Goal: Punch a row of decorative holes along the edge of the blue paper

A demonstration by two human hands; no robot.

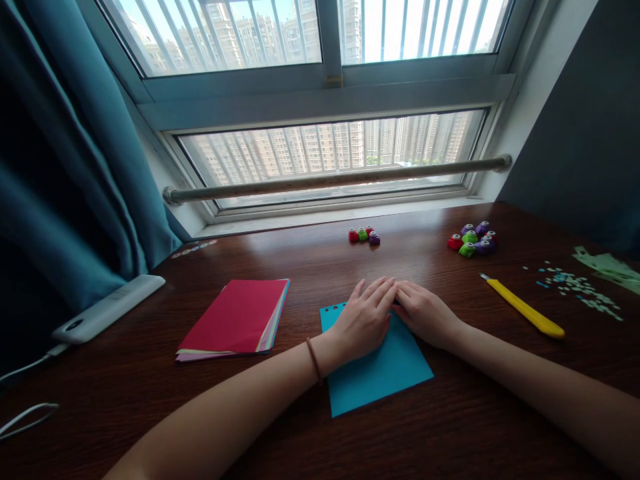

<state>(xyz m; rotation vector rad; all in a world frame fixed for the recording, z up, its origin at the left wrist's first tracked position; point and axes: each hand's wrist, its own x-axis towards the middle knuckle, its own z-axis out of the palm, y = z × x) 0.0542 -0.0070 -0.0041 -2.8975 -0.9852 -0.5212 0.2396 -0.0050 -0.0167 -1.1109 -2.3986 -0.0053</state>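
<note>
A bright blue sheet of paper (377,383) lies slightly turned on the table, with small holes punched along its upper left edge. My left hand (364,317) rests over the sheet's far part, its fingers bent down towards that edge. From the other side, my right hand (425,312) meets it, fingertips touching by the sheet's far right corner. Both hands look closed around something at the edge, but my fingers cover it. Right of my hands lies a yellow craft knife (527,310) with its blade tip pointing away to the left.
A stack of coloured paper (235,317), red on top, lies left. Small craft punches (364,235) stand at the back, with another cluster (473,240) further right. Paper bits (580,290) and pale green scraps (610,267) lie far right. A white corded device (110,310) sits by the curtain.
</note>
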